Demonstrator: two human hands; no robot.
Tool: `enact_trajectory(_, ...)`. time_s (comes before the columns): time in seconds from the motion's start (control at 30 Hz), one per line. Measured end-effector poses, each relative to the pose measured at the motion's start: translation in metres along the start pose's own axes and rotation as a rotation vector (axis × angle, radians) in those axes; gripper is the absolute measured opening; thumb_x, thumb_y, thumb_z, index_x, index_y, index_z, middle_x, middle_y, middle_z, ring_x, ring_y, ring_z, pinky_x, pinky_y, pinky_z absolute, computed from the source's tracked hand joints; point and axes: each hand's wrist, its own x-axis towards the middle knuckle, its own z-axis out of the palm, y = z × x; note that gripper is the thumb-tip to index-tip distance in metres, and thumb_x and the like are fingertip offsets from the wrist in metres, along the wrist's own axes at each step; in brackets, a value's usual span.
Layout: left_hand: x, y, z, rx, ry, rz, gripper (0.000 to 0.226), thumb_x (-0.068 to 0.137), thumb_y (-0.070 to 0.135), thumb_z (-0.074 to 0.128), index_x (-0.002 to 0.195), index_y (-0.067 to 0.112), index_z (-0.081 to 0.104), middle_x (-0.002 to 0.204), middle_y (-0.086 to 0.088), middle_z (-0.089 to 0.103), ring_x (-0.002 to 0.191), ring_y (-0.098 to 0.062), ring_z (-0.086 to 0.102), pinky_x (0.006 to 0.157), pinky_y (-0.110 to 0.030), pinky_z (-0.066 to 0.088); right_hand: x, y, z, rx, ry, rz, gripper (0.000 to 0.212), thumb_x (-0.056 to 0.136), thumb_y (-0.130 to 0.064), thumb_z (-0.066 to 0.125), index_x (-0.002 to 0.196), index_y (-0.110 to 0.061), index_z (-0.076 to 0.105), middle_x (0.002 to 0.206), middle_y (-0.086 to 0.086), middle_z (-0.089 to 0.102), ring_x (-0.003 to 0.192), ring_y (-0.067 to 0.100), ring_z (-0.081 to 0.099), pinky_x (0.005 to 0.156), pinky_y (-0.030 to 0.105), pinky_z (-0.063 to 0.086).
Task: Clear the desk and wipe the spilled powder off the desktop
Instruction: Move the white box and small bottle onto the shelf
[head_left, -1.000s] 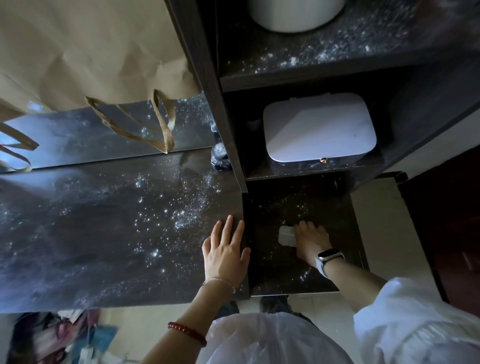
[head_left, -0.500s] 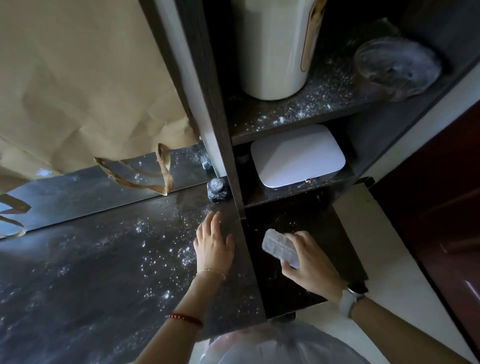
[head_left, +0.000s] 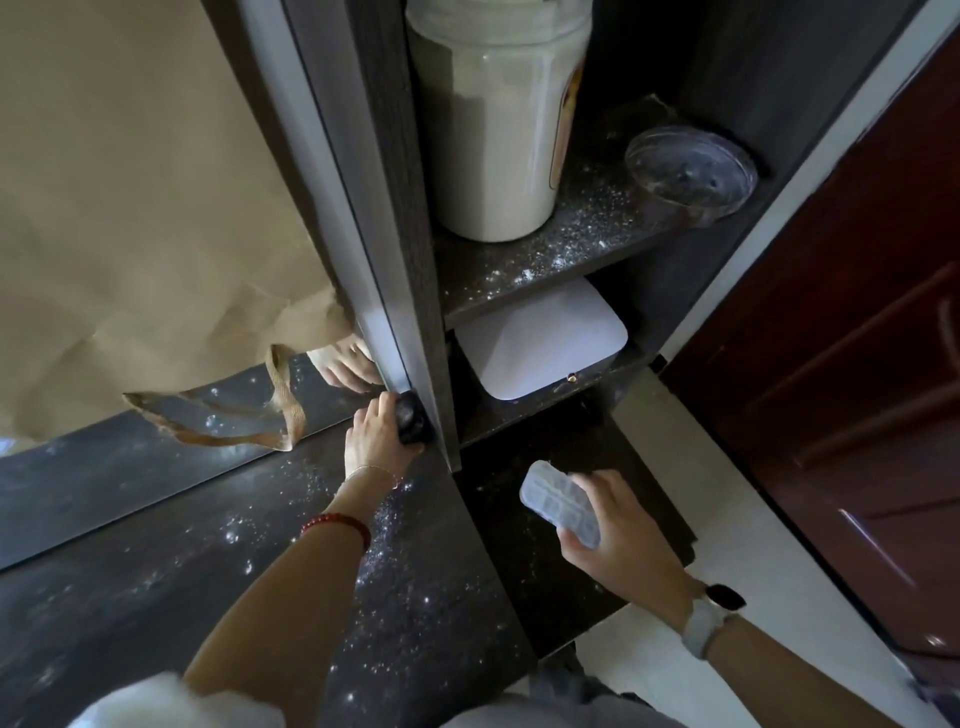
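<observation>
Head view is showing the left hand (head_left: 375, 435) curling around a small dark object (head_left: 412, 423) sitting right against the shelf upright (head_left: 410, 260), at the back of the desktop (head_left: 156, 571). Right hand (head_left: 618, 530) is gripping a translucent pill case (head_left: 561, 503), hovering over the low shelf board (head_left: 540, 571) just right of that upright. Looks like the clearing step is running: both hands are picking items off before any wiping. Spilled powder (head_left: 384, 525) is lying left of the upright along the desktop, more on the upper shelf (head_left: 545, 254) beside the tall white jar (head_left: 498, 130). Next move is probably needing a lift straight back toward the body; the upright is boxing in the object's right side and a paper bag handle (head_left: 280, 415) is lying close on the left. Open room is toward the front edge.
</observation>
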Motion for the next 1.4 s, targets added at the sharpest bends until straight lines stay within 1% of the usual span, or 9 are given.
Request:
enact_trajectory(0.2,-0.049,0.003,0.001,-0.320,0.168,-0.073,0.063,0.062,0.017,0.081,0.115,0.012,0.050,0.112,-0.009,0.055,0.106,-0.029,0.049,0.084,-0.040,0.042,0.002,-0.003,-0.017,0.047,-0.070,-0.007,0.059,0.079,-0.041,0.059,0.130,-0.016,0.041,0.117,-0.003,0.038,0.097,0.008,0.046,0.076,0.018,0.046)
enact_trajectory(0.33,-0.097,0.014,-0.013,-0.425,0.338,-0.061,0.060,0.059,0.016,0.084,0.110,0.012,0.053,0.106,-0.005,0.057,0.101,-0.025,0.052,0.082,-0.033,0.041,0.024,-0.018,-0.036,0.079,0.105,-0.136,0.062,0.076,-0.048,0.051,0.125,-0.011,0.050,0.112,0.005,0.047,0.095,0.012,0.051,0.072,0.021,0.048)
enact_trajectory(0.43,-0.116,0.027,-0.023,-0.434,0.372,-0.052,0.061,0.058,0.016,0.084,0.111,0.011,0.054,0.107,-0.005,0.057,0.101,-0.025,0.053,0.083,-0.030,0.040,0.062,-0.024,-0.052,0.023,0.251,-0.285,0.055,0.076,-0.040,0.057,0.119,-0.006,0.054,0.106,0.013,0.053,0.095,0.018,0.052,0.076,0.026,0.049)
enact_trajectory(0.6,-0.131,0.044,-0.036,-0.437,0.443,-0.099,0.062,0.058,0.017,0.085,0.112,0.011,0.054,0.105,-0.004,0.057,0.100,-0.024,0.053,0.082,-0.026,0.037,0.129,-0.034,-0.063,-0.137,0.217,-0.380,0.041,0.074,-0.022,0.071,0.109,-0.003,0.059,0.099,0.018,0.057,0.094,0.037,0.054,0.078,0.044,0.048)
enact_trajectory(0.73,-0.143,0.051,-0.040,-0.413,0.489,-0.094,0.063,0.056,0.018,0.085,0.111,0.013,0.056,0.103,-0.002,0.058,0.099,-0.022,0.053,0.081,-0.025,0.038,0.165,-0.032,-0.054,-0.214,0.235,-0.318,0.034,0.075,-0.020,0.071,0.098,0.002,0.062,0.095,0.025,0.060,0.093,0.042,0.056,0.080,0.047,0.044)
enact_trajectory(0.9,-0.159,0.066,-0.039,-0.390,0.527,-0.089,0.063,0.055,0.017,0.086,0.110,0.014,0.057,0.101,-0.001,0.058,0.099,-0.020,0.053,0.080,-0.021,0.035,0.180,-0.021,-0.050,-0.242,0.219,-0.160,0.036,0.082,-0.029,0.057,0.100,0.001,0.064,0.100,0.025,0.062,0.100,0.042,0.053,0.089,0.045,0.039)
enact_trajectory(0.97,-0.163,0.073,-0.038,-0.385,0.534,-0.069,0.062,0.054,0.017,0.086,0.109,0.012,0.057,0.100,0.000,0.058,0.098,-0.021,0.053,0.081,-0.022,0.036,0.174,-0.014,-0.047,-0.199,0.228,-0.208,0.035,0.081,-0.027,0.055,0.097,0.002,0.064,0.099,0.025,0.062,0.096,0.044,0.055,0.085,0.048,0.043)
enact_trajectory(1.13,-0.162,0.090,-0.035,-0.347,0.522,-0.005,0.064,0.052,0.018,0.088,0.108,0.012,0.057,0.096,0.008,0.051,0.092,-0.019,0.052,0.079,-0.022,0.037,0.156,0.008,-0.053,-0.118,0.210,-0.326,0.036,0.075,-0.006,0.058,0.111,-0.007,0.062,0.121,0.021,0.054,0.109,0.042,0.050,0.094,0.048,0.042)
enact_trajectory(1.4,-0.146,0.122,-0.026,-0.361,0.469,0.093,0.061,0.054,0.020,0.087,0.107,0.013,0.057,0.098,0.007,0.053,0.096,-0.018,0.051,0.084,-0.023,0.038,0.149,0.014,-0.060,-0.062,0.354,-0.077,0.023,0.075,-0.012,0.067,0.096,-0.005,0.067,0.107,0.022,0.057,0.096,0.043,0.050,0.083,0.045,0.044)
